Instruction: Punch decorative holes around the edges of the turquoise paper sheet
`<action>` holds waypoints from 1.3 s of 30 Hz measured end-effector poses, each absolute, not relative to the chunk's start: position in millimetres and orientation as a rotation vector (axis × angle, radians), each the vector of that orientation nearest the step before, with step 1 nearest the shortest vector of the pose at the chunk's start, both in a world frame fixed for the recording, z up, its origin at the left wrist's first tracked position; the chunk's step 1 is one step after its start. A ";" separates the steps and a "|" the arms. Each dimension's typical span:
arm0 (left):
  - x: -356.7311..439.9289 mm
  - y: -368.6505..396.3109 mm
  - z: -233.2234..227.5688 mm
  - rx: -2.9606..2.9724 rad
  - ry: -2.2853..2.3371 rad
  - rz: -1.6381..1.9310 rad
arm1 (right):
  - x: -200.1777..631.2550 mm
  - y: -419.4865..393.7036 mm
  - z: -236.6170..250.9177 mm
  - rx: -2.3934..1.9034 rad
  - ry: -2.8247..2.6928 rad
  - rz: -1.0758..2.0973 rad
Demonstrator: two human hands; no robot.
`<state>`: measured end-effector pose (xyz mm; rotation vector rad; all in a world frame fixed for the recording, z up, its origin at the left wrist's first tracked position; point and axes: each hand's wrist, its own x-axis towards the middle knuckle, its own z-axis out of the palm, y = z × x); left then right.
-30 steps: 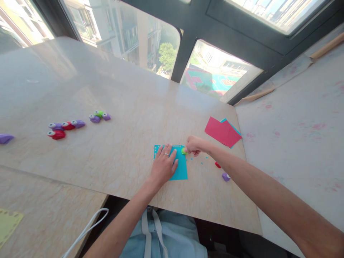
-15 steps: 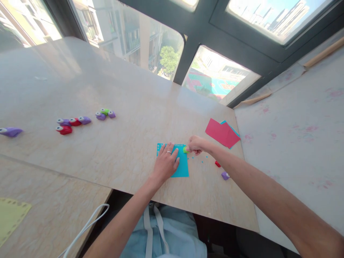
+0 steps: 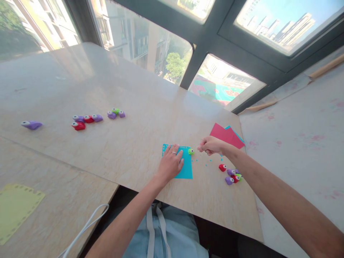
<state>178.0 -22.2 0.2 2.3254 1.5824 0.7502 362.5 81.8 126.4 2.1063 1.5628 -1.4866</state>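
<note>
- Right, closest in, a yellow sheet (image 3: 16, 211) with a punched border lay on the lower tabletop at the left, and a white cord (image 3: 86, 229) looped past it.
- Up on the marble table (image 3: 134, 150), the left hand (image 3: 172, 163) lay flat with its fingers spread. It pinned the teal paper (image 3: 186, 171) down near the front edge and gripped nothing.
- That teal paper showed a row of small holes along its far edge, so the step in hand looked like border punching.
- A little green punch (image 3: 191, 151) sat at the paper's far right corner, touching or just off the edge. I could not tell which.
- The right hand (image 3: 212, 145) hovered just beside the punch and clear of it. Its fingers were curled in on themselves, and I could not tell whether they pinched anything.
- Teal punch-outs (image 3: 201, 161) dotted the table between that hand and the paper.
- Nearby to the right, a cluster of small punches (image 3: 231, 175) in red, purple and green lay under the right forearm.
- By my reading, a further hole would call for the right hand on the green punch and the paper's edge in its slot. The left hand would keep the sheet from sliding.
- Farther back, a red sheet (image 3: 225, 135) lay over another teal one.
- Well off to the left, more punches (image 3: 86, 120) were lined up on the table, with a lone purple punch (image 3: 31, 124) beyond them.
</note>
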 end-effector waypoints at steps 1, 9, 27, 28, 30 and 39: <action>178.0 -22.2 0.5 2.324 1.583 0.747 | 362.2 82.1 124.0 2.102 1.570 -1.480; 178.0 -22.6 1.1 2.290 1.568 0.762 | 363.5 79.7 102.4 1.933 1.853 -1.377; 176.6 -22.3 -1.0 2.320 1.597 0.780 | 373.3 58.5 83.5 1.508 2.444 -0.877; 176.7 -22.3 -0.7 2.327 1.601 0.779 | 373.8 57.4 80.9 1.463 2.496 -0.829; 176.7 -22.1 -0.1 2.337 1.604 0.769 | 375.6 55.2 75.7 1.395 2.582 -0.759; 176.7 -22.0 2.1 2.321 1.606 0.734 | 394.2 50.9 73.4 1.454 2.612 -0.733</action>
